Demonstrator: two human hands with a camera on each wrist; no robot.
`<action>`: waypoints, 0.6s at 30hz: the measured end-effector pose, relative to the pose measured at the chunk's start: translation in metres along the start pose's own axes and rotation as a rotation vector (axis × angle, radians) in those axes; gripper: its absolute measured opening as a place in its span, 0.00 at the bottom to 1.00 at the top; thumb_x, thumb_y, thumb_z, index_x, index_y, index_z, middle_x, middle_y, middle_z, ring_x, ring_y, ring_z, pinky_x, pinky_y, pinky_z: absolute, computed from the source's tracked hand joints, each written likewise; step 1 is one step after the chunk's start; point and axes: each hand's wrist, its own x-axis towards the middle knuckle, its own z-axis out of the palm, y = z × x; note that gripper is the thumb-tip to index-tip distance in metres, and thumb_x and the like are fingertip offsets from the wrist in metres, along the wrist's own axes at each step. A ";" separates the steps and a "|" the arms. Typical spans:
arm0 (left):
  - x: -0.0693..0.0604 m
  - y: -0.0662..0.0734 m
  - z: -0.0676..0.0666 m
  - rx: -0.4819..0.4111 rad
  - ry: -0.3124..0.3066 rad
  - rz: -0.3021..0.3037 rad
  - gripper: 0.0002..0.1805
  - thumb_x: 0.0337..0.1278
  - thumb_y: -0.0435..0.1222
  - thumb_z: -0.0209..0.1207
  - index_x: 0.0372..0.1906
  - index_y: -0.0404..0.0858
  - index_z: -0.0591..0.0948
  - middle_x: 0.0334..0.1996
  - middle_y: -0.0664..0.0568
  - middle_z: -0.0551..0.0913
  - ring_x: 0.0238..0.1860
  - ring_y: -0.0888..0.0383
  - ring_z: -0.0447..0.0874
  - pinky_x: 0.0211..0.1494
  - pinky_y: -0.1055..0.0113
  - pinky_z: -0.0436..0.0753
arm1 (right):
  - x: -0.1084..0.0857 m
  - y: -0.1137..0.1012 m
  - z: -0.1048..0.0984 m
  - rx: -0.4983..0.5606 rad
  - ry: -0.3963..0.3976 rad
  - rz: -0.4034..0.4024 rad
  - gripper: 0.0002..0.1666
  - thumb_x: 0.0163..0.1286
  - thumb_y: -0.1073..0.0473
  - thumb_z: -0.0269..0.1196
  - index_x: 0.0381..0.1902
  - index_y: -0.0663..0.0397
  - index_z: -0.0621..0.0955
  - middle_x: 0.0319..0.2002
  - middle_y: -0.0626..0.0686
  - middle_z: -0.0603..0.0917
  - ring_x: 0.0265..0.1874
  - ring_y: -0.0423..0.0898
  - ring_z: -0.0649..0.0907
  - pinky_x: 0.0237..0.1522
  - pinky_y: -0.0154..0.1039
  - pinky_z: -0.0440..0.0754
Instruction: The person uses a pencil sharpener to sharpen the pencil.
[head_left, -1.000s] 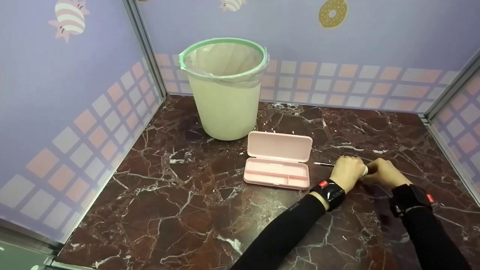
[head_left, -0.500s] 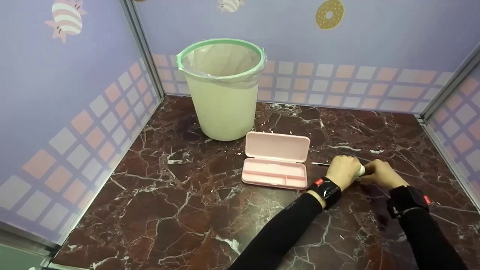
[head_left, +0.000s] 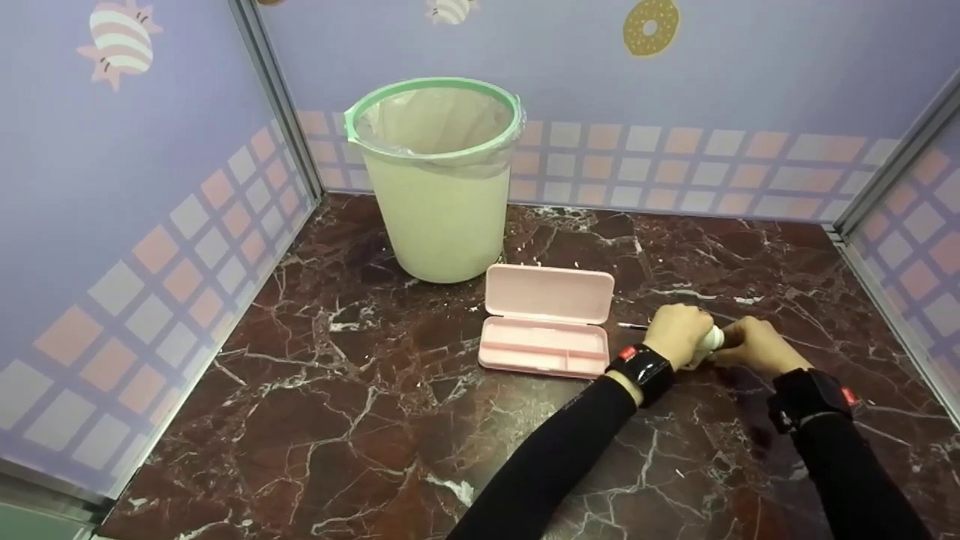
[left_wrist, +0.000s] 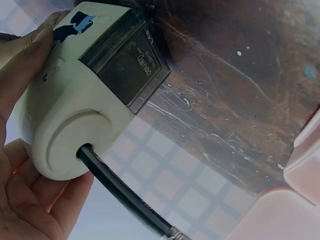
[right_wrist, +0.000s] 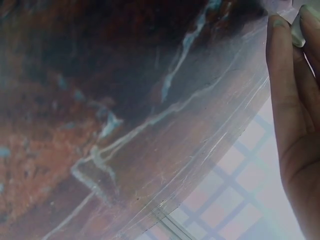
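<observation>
A white pencil sharpener (left_wrist: 75,120) with a dark clear shavings drawer is gripped by my left hand (head_left: 679,334). A dark pencil (left_wrist: 122,192) sticks out of its round hole; in the head view the pencil's tail (head_left: 631,325) points left toward the pink pencil case. Just right of the sharpener is my right hand (head_left: 761,349). In the right wrist view its fingertips pinch a small pale piece (right_wrist: 298,36), probably the crank knob. The join between crank and sharpener is hidden.
An open pink pencil case (head_left: 529,334) with divided compartments lies left of the hands. Behind it stands a pale bin (head_left: 450,217) with a green rim and clear liner. White crumbs dot the marbled table (head_left: 360,420). Patterned panels (head_left: 585,82) enclose the back and sides.
The left hand has tipped the sharpener, so more of its white body shows between the hands. The right hand stays close beside it. The whole view has shifted slightly left.
</observation>
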 end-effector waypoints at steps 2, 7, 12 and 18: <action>-0.001 -0.001 0.001 -0.009 -0.008 0.011 0.16 0.40 0.48 0.72 0.40 0.58 0.85 0.39 0.67 0.87 0.38 0.67 0.85 0.38 0.73 0.83 | -0.001 0.000 0.001 -0.012 0.004 -0.011 0.12 0.52 0.62 0.73 0.31 0.66 0.86 0.25 0.55 0.88 0.19 0.35 0.77 0.25 0.32 0.74; -0.003 -0.008 0.003 -0.058 -0.049 0.055 0.20 0.43 0.50 0.72 0.45 0.54 0.84 0.44 0.63 0.87 0.43 0.64 0.85 0.42 0.71 0.83 | -0.003 -0.001 0.004 -0.031 0.010 -0.025 0.12 0.51 0.63 0.74 0.31 0.67 0.85 0.26 0.56 0.88 0.20 0.36 0.76 0.25 0.32 0.73; -0.005 -0.022 -0.001 -0.159 -0.111 0.107 0.36 0.39 0.52 0.75 0.59 0.51 0.78 0.54 0.62 0.83 0.53 0.64 0.82 0.53 0.70 0.81 | -0.002 -0.004 0.004 -0.072 0.027 -0.039 0.14 0.52 0.63 0.73 0.33 0.68 0.84 0.28 0.58 0.88 0.22 0.40 0.78 0.26 0.33 0.74; -0.015 -0.044 -0.007 -0.148 -0.113 0.104 0.46 0.38 0.49 0.76 0.69 0.48 0.71 0.64 0.60 0.76 0.63 0.62 0.75 0.62 0.69 0.77 | -0.005 -0.016 0.000 -0.091 0.005 -0.069 0.41 0.48 0.60 0.77 0.54 0.78 0.74 0.43 0.72 0.84 0.40 0.63 0.85 0.42 0.51 0.83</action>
